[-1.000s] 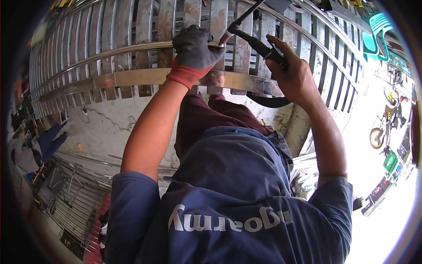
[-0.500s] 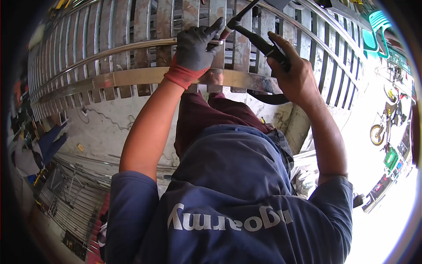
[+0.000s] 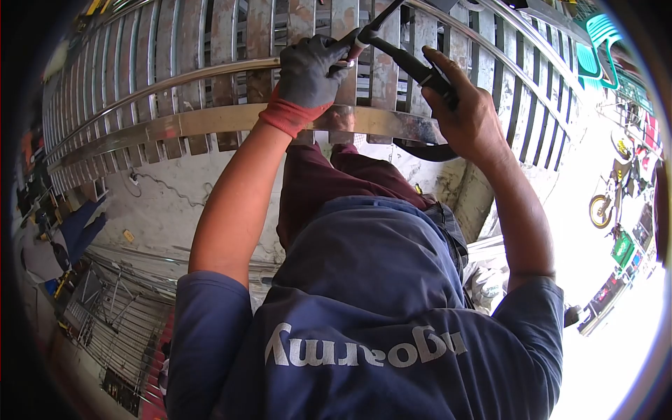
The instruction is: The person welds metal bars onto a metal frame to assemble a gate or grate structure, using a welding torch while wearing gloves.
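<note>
My left hand wears a grey glove with a red cuff and is wrapped round the end of a shiny metal tube. One gloved finger reaches out to the head of a black TIG welding torch. My right hand is bare and grips the torch by its handle, with one finger along the top. The torch's pinkish nozzle points down beside the tube's end. Both hands are above a slatted metal bench. The glove hides part of the tube's end.
A flat polished bar runs along the bench's near edge. More long tubes lie across its right side. Green plastic chairs and a motorcycle are at the right. A person is at the far left, near a metal grille.
My left hand has shifted slightly left, and its outstretched finger has lowered against the torch head. The torch and my right hand have moved a little left.
</note>
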The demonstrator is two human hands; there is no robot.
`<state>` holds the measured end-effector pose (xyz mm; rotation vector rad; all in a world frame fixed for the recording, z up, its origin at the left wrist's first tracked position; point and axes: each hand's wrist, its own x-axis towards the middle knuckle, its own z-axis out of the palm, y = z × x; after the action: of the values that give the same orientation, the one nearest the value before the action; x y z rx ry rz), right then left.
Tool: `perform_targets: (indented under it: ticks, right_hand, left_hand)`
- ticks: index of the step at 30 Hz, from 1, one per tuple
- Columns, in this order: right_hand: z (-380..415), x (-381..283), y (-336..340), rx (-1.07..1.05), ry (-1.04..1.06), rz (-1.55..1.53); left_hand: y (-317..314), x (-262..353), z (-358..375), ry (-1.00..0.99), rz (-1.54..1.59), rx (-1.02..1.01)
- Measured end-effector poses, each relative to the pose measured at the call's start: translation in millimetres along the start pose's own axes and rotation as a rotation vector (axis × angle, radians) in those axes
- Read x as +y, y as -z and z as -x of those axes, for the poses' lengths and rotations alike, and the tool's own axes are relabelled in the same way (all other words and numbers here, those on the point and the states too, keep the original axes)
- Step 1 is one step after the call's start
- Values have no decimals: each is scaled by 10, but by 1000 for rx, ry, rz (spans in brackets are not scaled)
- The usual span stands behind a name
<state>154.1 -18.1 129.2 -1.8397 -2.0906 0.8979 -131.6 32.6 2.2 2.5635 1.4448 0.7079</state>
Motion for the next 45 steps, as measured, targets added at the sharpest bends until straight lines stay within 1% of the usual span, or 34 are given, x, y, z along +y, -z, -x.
perform_targets:
  ticks: [2,5,8,11,14,17,20,23,26,27,28,30,33,34,36,39,42,45]
  right_hand:
    - [0,4,-8,-5,-12,10]
    - [0,2,-8,-5,-6,10]
    - [-3,-7,2,-13,-10,6]
    - [-5,-7,9,-16,-11,14]
    - [-2,-4,-3,-1,7,30]
    - [-3,-3,-16,11,25,27]
    - [-3,-33,4,-4,23,21]
    - [-14,-24,5,-3,51,27]
    - [-25,28,-16,20,102,22]
    - [-25,38,-20,29,119,17]
    - [-17,18,-3,20,68,-8]
    - [2,-42,48,2,-32,-57]
    - [3,-11,62,9,-84,-18]
    - [5,-7,73,6,-107,-12]
    - [20,42,55,24,-94,-11]
    - [31,80,57,49,-86,-17]
    - [51,90,103,55,-103,-23]
    - [110,99,126,51,-147,-55]
  left_hand:
    - [3,-3,-10,10,39,-6]
    - [-101,-61,23,8,81,60]
    - [-80,-48,16,24,134,52]
    - [32,26,0,29,-14,-13]
    - [-7,3,20,29,25,5]
    - [-5,13,15,34,-51,-32]
    - [-32,-12,29,14,-72,-13]
    - [-31,9,54,11,-57,36]
    - [-241,-138,127,-10,-13,21]
    - [-207,-139,98,-1,95,21]
    - [-171,-111,97,-23,143,99]
    - [-98,-48,72,23,-36,-3]
    - [-2,27,19,67,-113,-92]
    - [1,24,28,72,-93,-52]
    - [18,13,41,80,-52,27]
    - [42,36,39,141,-112,-5]
    - [45,-49,51,120,-87,-86]
    - [123,-214,54,95,171,-146]
